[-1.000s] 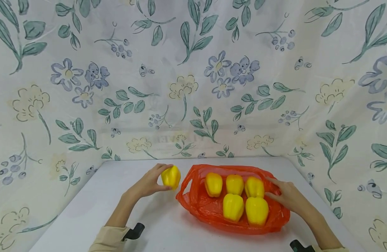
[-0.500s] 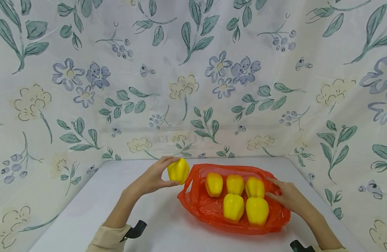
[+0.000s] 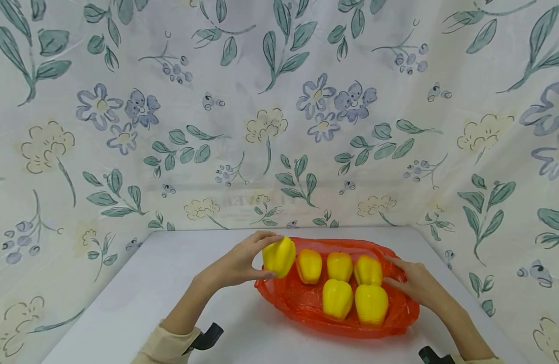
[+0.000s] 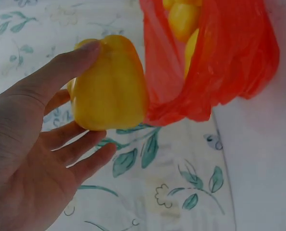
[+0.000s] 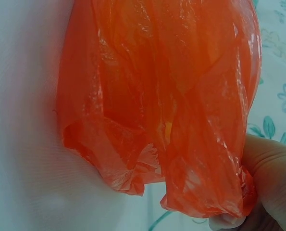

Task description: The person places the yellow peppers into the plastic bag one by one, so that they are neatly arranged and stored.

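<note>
A yellow bell pepper point(image 3: 280, 257) is pinched between the thumb and fingers of my left hand point(image 3: 244, 259), held up at the left end of a red plastic bag point(image 3: 302, 306). In the left wrist view the same pepper point(image 4: 110, 86) hangs beside the bag's opening. Several more yellow bell peppers point(image 3: 337, 299) sit on the spread bag in two rows. At the bag's right end my right hand point(image 3: 416, 284) grips its edge. The right wrist view shows the thumb and fingers point(image 5: 272, 171) holding bunched plastic, partly hidden by the bag.
All this is on a white table point(image 3: 170, 283). A flower-patterned cloth point(image 3: 270, 126) hangs behind it and along the sides. A black wrist camera mount point(image 3: 207, 337) sticks out from the left sleeve.
My left hand has carried its pepper to the right, from beside the bag to over its left end, rising and then lowering. My right hand has stayed in place.
</note>
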Demonstrator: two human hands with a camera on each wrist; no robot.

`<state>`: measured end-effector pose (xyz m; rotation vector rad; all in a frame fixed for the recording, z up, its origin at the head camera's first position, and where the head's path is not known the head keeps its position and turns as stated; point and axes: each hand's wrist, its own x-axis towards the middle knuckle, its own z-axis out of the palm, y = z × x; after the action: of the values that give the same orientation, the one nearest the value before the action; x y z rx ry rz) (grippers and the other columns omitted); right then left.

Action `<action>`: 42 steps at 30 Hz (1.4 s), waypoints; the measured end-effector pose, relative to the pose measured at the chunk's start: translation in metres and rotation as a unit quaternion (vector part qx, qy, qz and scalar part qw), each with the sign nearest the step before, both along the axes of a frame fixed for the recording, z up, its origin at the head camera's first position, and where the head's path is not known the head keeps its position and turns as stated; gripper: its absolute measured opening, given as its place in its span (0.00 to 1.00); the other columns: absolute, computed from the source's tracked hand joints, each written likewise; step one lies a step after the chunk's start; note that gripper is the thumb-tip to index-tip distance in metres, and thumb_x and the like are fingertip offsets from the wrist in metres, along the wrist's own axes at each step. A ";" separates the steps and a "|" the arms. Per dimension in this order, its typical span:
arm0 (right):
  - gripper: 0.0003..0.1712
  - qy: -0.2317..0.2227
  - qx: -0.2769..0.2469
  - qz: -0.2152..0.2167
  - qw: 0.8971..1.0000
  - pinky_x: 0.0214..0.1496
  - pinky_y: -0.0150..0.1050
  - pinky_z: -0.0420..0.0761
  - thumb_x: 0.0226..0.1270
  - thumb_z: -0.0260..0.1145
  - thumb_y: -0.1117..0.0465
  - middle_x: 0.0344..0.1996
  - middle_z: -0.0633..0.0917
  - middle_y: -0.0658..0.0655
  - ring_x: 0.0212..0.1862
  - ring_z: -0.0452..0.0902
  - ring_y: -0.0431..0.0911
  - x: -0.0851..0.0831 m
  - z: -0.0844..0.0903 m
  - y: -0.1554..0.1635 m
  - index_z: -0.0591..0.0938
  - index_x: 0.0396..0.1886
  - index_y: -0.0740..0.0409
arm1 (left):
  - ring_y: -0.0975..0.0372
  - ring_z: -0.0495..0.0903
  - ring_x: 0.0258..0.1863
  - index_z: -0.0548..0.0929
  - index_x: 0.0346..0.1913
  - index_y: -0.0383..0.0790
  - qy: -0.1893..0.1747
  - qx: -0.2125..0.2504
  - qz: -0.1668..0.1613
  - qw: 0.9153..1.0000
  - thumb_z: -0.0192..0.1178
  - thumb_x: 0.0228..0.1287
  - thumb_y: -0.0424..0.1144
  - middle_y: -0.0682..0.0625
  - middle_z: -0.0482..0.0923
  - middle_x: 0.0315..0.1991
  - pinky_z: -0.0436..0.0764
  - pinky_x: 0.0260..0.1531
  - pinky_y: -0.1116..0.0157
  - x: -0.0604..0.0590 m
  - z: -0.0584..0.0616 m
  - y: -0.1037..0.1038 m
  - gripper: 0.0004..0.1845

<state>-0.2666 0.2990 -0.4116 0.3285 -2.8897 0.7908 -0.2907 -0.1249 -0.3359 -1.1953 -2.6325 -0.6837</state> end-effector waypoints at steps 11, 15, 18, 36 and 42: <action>0.36 -0.002 -0.002 0.004 1.000 0.28 0.30 0.81 0.54 0.67 0.50 0.46 0.81 0.64 0.31 0.77 0.39 0.001 0.001 0.001 0.69 0.62 0.58 | 0.65 0.65 0.60 0.62 0.65 0.59 -0.043 -0.033 -0.052 0.997 0.67 0.48 0.52 0.59 0.62 0.62 0.76 0.53 0.65 0.001 -0.021 0.027 0.39; 0.37 -0.001 -0.004 0.006 1.000 0.27 0.29 0.81 0.54 0.67 0.50 0.46 0.81 0.64 0.31 0.77 0.39 0.001 0.001 0.001 0.69 0.62 0.59 | 0.63 0.65 0.60 0.62 0.65 0.59 -0.052 -0.049 -0.051 0.996 0.66 0.48 0.53 0.59 0.62 0.62 0.75 0.54 0.64 0.002 -0.028 0.034 0.39; 0.37 -0.001 -0.007 0.007 1.000 0.26 0.29 0.81 0.54 0.67 0.51 0.45 0.81 0.64 0.30 0.78 0.38 0.001 0.001 0.001 0.68 0.62 0.59 | 0.64 0.65 0.59 0.62 0.65 0.61 -0.066 -0.065 -0.048 0.995 0.66 0.48 0.54 0.59 0.62 0.61 0.76 0.53 0.64 0.002 -0.034 0.040 0.39; 0.37 -0.010 -0.007 0.001 1.000 0.27 0.30 0.81 0.53 0.67 0.50 0.47 0.81 0.65 0.32 0.78 0.39 -0.001 0.001 0.001 0.69 0.62 0.58 | 0.65 0.67 0.56 0.63 0.64 0.61 -0.071 -0.117 -0.046 0.990 0.65 0.47 0.55 0.58 0.66 0.58 0.77 0.51 0.67 -0.005 -0.068 0.059 0.38; 0.37 -0.016 -0.011 0.000 1.000 0.27 0.29 0.81 0.54 0.67 0.50 0.46 0.81 0.64 0.29 0.77 0.38 0.000 0.000 0.001 0.68 0.62 0.58 | 0.65 0.67 0.55 0.63 0.64 0.61 -0.071 -0.124 -0.045 0.989 0.65 0.48 0.54 0.58 0.66 0.58 0.76 0.53 0.65 -0.005 -0.072 0.060 0.38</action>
<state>-0.2664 0.3004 -0.4113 0.3150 -2.9080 0.8348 -0.2957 -0.0644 -0.4083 -1.3852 -2.8652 -0.4819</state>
